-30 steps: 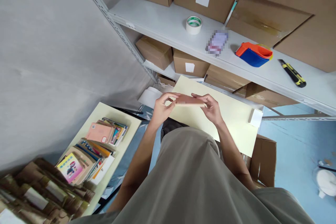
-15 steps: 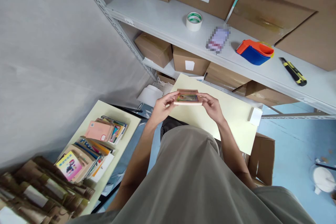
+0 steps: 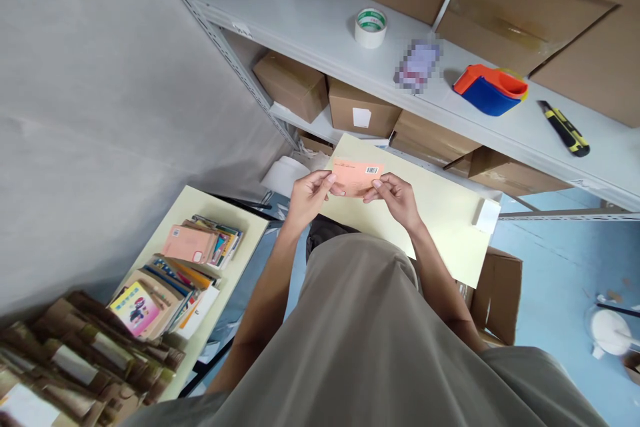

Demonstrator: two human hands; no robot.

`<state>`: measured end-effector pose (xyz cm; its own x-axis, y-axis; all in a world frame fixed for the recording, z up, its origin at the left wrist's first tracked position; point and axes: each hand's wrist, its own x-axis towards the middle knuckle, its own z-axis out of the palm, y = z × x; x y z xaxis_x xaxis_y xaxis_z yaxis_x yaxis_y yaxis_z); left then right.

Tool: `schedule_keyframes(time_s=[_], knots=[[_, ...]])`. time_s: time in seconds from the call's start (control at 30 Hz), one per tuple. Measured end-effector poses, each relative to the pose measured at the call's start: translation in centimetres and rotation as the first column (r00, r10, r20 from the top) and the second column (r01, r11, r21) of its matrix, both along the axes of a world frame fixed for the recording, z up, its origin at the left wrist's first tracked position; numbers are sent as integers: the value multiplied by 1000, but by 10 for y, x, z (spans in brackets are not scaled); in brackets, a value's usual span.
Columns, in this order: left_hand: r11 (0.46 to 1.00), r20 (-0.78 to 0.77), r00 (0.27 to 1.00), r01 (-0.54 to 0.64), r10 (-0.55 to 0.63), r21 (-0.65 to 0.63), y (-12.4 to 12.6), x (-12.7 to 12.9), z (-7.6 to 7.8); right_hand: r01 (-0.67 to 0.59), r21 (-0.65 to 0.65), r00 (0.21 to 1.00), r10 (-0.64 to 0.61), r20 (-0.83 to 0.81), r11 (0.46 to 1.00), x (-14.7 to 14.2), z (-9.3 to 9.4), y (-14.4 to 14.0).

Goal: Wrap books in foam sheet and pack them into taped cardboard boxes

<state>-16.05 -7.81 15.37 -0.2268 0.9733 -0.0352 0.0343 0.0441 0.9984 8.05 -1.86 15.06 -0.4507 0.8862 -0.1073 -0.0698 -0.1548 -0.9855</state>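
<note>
Head view: small salmon-pink booklet with a barcode on its upturned cover (image 3: 356,177), held up between both hands over a pale yellow rectangular tabletop (image 3: 440,213). Left hand (image 3: 306,195) pinched on the booklet's left end, thumb on top and fingers beneath. Right hand (image 3: 395,197) clamped on the right end the same way. Long axis of the booklet set crosswise, running from one hand to the other, tilted slightly down toward the right. Neither hand nearer than the other; each gripped its own short edge, with the booklet above and just forward of the grey-green shirt front (image 3: 365,340).

Off to the left, on a second pale yellow table (image 3: 250,230), a fanned stack of thin colourful paperback books (image 3: 175,273), well apart from the hands. Beyond the booklet, a grey metal shelf (image 3: 310,27) loaded with brown cardboard boxes (image 3: 520,7). On the shelf board: a white roll of tape with green print (image 3: 371,27), an orange-and-blue plastic tape dispenser (image 3: 490,90) and a yellow-and-black utility knife (image 3: 565,128). More small cardboard cartons (image 3: 362,113) on the tier below, just behind the tabletop.
</note>
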Motion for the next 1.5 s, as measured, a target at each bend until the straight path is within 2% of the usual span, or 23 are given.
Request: schedule_keyframes(time_s=[0.17, 0.27, 0.33, 0.43, 0.5, 0.6, 0.67, 0.7, 0.77, 0.87, 0.9, 0.97, 1.07, 1.23, 1.37, 1.43, 1.5], knots=[[998, -7, 999, -37, 37, 43, -3, -4, 3, 16, 88, 999, -20, 49, 996, 4, 5, -1], [996, -88, 995, -37, 45, 85, -4, 0, 6, 23, 107, 997, -31, 66, 994, 1, -4, 2], [988, -125, 987, -84, 101, 133, -5, 8, 8, 40, 71, 998, -43, 41, 997, -5, -16, 6], [956, -197, 954, -176, 224, 235, -6, 28, 11, 78, -57, 996, -80, -26, 995, -20, -36, 13], [944, -331, 919, -107, 213, 311, -8, 44, 14, 60, -154, 994, -74, -84, 986, -31, -46, 15], [918, -558, 815, 90, 156, 387, -12, 67, 17, -21, -226, 984, -20, -175, 974, -43, -52, 12], [901, -618, 769, 140, 162, 411, -15, 76, 17, -61, -245, 973, 3, -230, 968, -44, -52, 10], [902, -618, 770, 140, 160, 408, -16, 78, 16, -75, -251, 969, 11, -247, 965, -43, -53, 9], [922, -560, 821, 124, 112, 366, -16, 77, 14, -84, -255, 970, 20, -244, 963, -38, -54, 10], [976, -305, 951, 22, 46, 215, -9, 63, 6, -14, -262, 985, -32, -170, 965, -26, -59, 13], [988, -190, 980, -32, 61, 150, -5, 56, 2, 24, -267, 988, -64, -143, 963, -21, -61, 14], [991, 28, 990, -137, 136, 8, 5, 41, -10, 86, -269, 988, -117, -101, 959, -12, -62, 15], [960, 271, 933, -183, 237, -211, 18, 25, -32, 135, -242, 986, -154, -63, 961, -2, -62, 15], [853, 516, 772, -63, 371, -519, 35, 28, -72, 191, -138, 981, -186, 43, 972, -14, -58, 6], [771, 586, 710, 96, 391, -630, 42, 33, -98, 139, -5, 978, -136, 160, 990, -41, -64, -2], [755, 578, 701, 85, 418, -650, 45, 26, -109, 139, -39, 976, -130, 175, 990, -46, -77, 0], [744, 552, 699, 44, 454, -667, 49, 17, -119, 172, -143, 975, -148, 166, 975, -43, -97, 7]])
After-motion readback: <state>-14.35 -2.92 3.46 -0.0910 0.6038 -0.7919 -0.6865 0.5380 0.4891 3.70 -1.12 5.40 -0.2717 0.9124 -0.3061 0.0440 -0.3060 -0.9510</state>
